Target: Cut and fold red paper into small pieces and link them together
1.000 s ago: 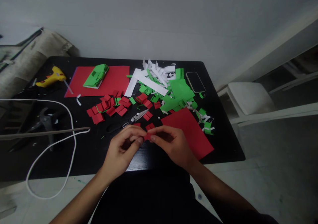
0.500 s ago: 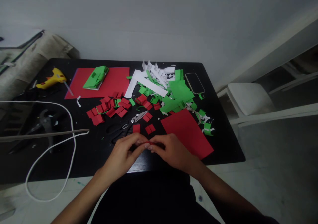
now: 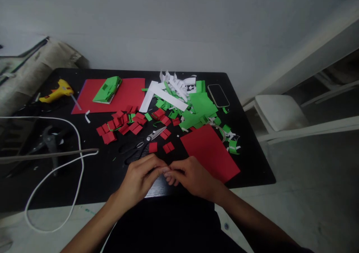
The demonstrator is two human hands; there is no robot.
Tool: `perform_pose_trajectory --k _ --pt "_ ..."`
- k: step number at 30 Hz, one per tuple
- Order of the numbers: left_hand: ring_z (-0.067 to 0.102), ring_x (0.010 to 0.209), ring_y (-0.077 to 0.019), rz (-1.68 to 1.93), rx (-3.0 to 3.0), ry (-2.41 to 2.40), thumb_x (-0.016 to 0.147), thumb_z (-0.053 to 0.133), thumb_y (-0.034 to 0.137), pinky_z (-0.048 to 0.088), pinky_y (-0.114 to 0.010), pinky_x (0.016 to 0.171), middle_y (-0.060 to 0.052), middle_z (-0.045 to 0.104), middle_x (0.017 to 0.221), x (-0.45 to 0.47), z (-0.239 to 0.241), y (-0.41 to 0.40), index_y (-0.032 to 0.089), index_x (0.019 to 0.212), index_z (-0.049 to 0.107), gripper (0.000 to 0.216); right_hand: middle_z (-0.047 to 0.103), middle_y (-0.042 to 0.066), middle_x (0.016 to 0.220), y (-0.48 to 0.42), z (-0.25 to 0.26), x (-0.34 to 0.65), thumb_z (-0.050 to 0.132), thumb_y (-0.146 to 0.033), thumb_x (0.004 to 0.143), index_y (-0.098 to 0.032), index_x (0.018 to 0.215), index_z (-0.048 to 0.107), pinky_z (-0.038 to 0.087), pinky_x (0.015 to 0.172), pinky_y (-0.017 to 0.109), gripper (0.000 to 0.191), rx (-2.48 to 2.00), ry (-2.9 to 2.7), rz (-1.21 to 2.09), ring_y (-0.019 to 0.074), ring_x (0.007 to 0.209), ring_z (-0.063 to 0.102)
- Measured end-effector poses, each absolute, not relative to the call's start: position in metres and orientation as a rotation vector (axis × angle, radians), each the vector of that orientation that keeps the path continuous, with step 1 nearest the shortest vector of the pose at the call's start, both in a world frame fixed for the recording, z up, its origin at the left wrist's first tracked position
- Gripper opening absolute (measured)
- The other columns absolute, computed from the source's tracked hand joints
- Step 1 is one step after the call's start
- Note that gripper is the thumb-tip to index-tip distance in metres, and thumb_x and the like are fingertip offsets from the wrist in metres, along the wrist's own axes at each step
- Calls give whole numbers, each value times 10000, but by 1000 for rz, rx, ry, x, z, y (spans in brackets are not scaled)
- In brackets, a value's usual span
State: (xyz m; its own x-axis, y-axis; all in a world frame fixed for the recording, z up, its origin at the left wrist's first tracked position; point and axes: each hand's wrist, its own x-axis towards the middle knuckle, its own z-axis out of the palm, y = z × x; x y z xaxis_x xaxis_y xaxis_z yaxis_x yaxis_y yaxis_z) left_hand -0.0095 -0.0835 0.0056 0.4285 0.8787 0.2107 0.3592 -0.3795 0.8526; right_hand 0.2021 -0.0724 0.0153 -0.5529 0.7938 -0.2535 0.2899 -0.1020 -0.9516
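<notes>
Currently, in the head view, the left hand (image 3: 141,176) and the right hand (image 3: 193,176) meet over the near edge of a black rectangular table (image 3: 95,182), thumbs and forefingers drawn in so that their tips touch or nearly touch; whether anything is pinched between them is hidden, so I cannot tell. Just beyond the fingertips lie a flat red paper square (image 3: 153,147) and a creased red paper piece (image 3: 168,147), side by side but apart. Scissors with black handles and metal blades (image 3: 149,137) rest beyond the left hand, blades apart and pointing away to the right. A large red paper sheet (image 3: 210,154) lies slanted beside the right hand. Farther left, small folded red paper pieces (image 3: 136,127) form a loose cluster, with bits of green among them. Toward the back, white paper strips (image 3: 171,98) lie over and beside green paper sheets and scraps (image 3: 200,105), near a dark-screened phone (image 3: 218,95). At the far left, a yellow glue gun (image 3: 57,91) lies beside another red sheet (image 3: 131,92), which carries a folded green paper bundle (image 3: 108,89).
</notes>
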Motion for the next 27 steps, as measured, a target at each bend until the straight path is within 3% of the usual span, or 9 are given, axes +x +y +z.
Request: perform_pose_trajectory --k 7,11,16,19,23,27 --pt "665 770 -116 861 1996 1011 993 599 136 510 -212 710 0 688 846 -9 3 -84 202 960 679 109 778 21 760 -75 10 202 617 -187 967 -163 804 763 588 675 248 220 -1205 -1764 1705 151 677 749" --pt "648 727 -117 837 2016 1038 996 591 166 498 -220 682 7 669 795 -6 5 -80 194 873 658 143 783 20 785 -75 9 203 613 -210 981 -169 825 762 572 703 254 219 -1215 -1840 1675 155 715 750" --pt "647 787 -150 863 2001 1171 974 506 135 504 -260 723 -21 680 876 -12 11 -77 182 1025 672 180 790 62 883 -71 9 202 604 -254 1005 -168 962 775 538 766 305 196 -1416 -2135 1266 197 804 737" --pt "625 739 -143 945 1949 1156 938 418 60 477 -257 682 -10 664 808 -19 11 -80 188 876 662 282 783 92 1026 -70 5 199 586 -299 1024 -188 1133 761 539 841 342 234 -1461 -2244 1113 230 924 734" --pt "504 558 -107 1101 1922 1094 908 363 14 378 -240 558 23 520 598 -21 4 -85 192 622 497 363 766 124 1120 -71 -3 197 579 -321 1025 -201 1363 649 556 889 386 365 -1548 -2250 1010 262 1004 736" --pt "379 481 -106 1200 1959 1030 831 370 30 268 -269 501 38 356 521 -19 -4 -88 206 582 352 306 756 134 1172 -71 -7 195 552 -284 1030 -201 1444 575 563 908 413 424 -1563 -2190 939 270 1031 733"
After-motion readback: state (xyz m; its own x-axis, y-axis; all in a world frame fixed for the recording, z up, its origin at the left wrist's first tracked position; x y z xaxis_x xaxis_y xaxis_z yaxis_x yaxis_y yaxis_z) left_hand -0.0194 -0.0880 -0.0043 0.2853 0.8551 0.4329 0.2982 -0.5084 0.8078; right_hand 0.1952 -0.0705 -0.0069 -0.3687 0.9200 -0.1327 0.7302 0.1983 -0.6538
